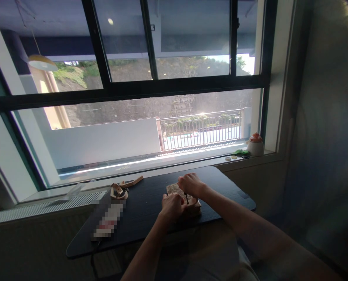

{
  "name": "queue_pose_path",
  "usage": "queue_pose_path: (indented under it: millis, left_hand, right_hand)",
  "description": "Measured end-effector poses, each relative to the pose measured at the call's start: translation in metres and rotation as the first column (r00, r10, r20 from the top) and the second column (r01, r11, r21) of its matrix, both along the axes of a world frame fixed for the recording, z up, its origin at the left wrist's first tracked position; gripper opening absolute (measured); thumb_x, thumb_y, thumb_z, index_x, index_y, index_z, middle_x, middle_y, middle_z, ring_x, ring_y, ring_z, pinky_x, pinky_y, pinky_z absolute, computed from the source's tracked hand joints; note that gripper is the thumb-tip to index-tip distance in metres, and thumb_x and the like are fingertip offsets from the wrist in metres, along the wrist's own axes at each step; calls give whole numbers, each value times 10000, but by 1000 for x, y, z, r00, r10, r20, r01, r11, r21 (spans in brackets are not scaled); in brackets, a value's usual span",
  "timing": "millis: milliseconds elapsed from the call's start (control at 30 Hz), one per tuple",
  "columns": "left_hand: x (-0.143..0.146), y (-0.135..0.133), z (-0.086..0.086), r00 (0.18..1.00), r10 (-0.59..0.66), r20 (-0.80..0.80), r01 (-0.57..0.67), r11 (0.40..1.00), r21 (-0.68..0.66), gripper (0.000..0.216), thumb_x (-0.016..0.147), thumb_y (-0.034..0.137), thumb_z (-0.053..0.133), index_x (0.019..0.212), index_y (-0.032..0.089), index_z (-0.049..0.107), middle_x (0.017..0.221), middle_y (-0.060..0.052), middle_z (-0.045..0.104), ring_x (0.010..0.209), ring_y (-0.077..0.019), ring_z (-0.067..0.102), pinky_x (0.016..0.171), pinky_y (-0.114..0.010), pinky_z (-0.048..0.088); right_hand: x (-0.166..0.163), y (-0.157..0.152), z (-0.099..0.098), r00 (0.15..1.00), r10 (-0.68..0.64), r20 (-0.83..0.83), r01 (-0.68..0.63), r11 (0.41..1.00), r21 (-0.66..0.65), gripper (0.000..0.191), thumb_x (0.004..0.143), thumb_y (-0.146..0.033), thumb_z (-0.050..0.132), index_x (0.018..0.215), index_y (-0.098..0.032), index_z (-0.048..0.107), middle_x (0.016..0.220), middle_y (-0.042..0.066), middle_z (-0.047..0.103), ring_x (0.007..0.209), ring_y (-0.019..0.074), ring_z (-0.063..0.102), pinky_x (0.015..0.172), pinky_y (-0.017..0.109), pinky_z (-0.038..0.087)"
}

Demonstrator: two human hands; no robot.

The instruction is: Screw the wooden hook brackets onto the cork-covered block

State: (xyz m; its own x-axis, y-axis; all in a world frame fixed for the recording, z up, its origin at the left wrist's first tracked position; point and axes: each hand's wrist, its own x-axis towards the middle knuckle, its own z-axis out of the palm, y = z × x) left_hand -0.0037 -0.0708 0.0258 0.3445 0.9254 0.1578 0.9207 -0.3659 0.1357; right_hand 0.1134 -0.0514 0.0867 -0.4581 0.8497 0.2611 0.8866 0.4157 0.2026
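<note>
Both my hands rest on a small wooden block (191, 207) with a tan patterned pad (173, 189) at the middle of a dark table (139, 218). My left hand (171, 207) is closed in a fist against the near side of the block. My right hand (190, 184) is closed over its far side and pinches a thin dark tool (187, 198) that points down. What the left fingers hold is hidden.
A tan leather strap piece (119, 192) and a wooden stick (132, 182) lie at the table's far left, with a blurred-out packet (109, 221) nearer. A wide window runs behind. A small white pot (255, 145) stands on the sill at right.
</note>
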Motion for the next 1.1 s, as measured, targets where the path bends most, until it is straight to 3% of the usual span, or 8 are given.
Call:
queue_pose_path:
  millis: [233, 433, 500, 633, 900, 1100]
  left_hand:
    - [0, 3, 3, 1000, 13, 9, -13, 998, -68, 241, 764, 422, 502, 780, 262, 681, 844, -26, 678, 888, -206, 578, 850, -375, 304]
    - [-1, 1, 2, 999, 6, 33, -4, 998, -63, 239, 770, 424, 504, 778, 266, 683, 833, -11, 679, 857, -198, 584, 850, -365, 295]
    - [-1, 1, 2, 999, -9, 43, 11, 998, -55, 264, 777, 435, 494, 748, 251, 682, 800, -13, 676, 829, -194, 584, 840, -358, 297]
    - [-2, 1, 0, 998, -21, 60, 24, 998, -51, 292, 782, 445, 484, 723, 236, 680, 749, -11, 669, 774, -184, 579, 834, -350, 297]
    - [-1, 3, -4, 1000, -16, 27, 17, 1000, -21, 250, 776, 421, 500, 746, 265, 693, 810, -11, 673, 855, -198, 580, 836, -349, 307]
    - [-1, 4, -2, 1000, 3, 20, -2, 999, -40, 230, 763, 414, 519, 755, 257, 688, 845, -18, 680, 869, -203, 585, 834, -350, 313]
  right_hand:
    - [8, 3, 4, 999, 1, 47, -1, 1000, -3, 370, 878, -321, 344, 868, -145, 669, 835, 148, 683, 809, 255, 637, 649, 333, 452]
    - [12, -4, 10, 953, 211, 219, -224, 974, 35, 373, 885, -306, 356, 796, -134, 675, 835, 134, 682, 805, 239, 627, 672, 333, 443]
    - [11, -5, 8, 946, 221, 235, -236, 971, 37, 355, 881, -270, 361, 789, -126, 673, 819, 130, 683, 781, 245, 629, 650, 335, 446]
    - [5, -2, 5, 976, 130, 175, -132, 991, 0, 294, 842, -190, 393, 825, -118, 677, 847, 150, 681, 798, 251, 630, 656, 342, 447]
    - [-1, 10, 4, 992, -85, 88, 91, 993, -68, 266, 792, -143, 426, 866, -111, 679, 880, 172, 678, 846, 270, 629, 633, 344, 465]
    - [7, 0, 17, 996, -70, 48, 76, 988, -131, 316, 815, -299, 416, 1006, -136, 608, 887, 140, 683, 820, 241, 639, 633, 311, 470]
